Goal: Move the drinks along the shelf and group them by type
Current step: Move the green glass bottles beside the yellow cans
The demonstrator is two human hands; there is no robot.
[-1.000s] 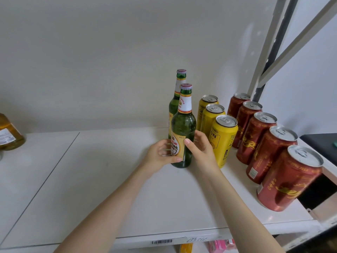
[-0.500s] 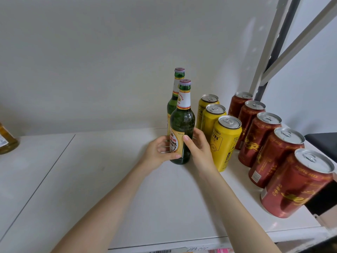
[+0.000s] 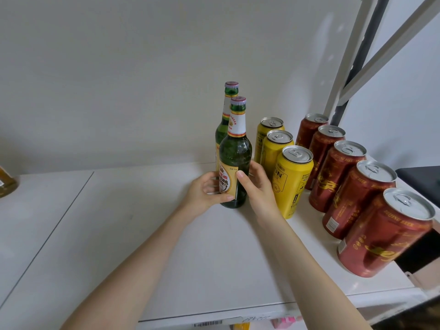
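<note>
left hand + right hand both wrapped round front green bottle | bottle upright on shelf, just ahead of second bottle, beside yellow cans | risk: shoving could topple rear bottle or knock cans

The front green bottle carries "BEER" on its neck label. At three o'clock of it, the front yellow can shows "UN". At four o'clock, the nearest red can shows lettering ending "JING BEER".
</note>
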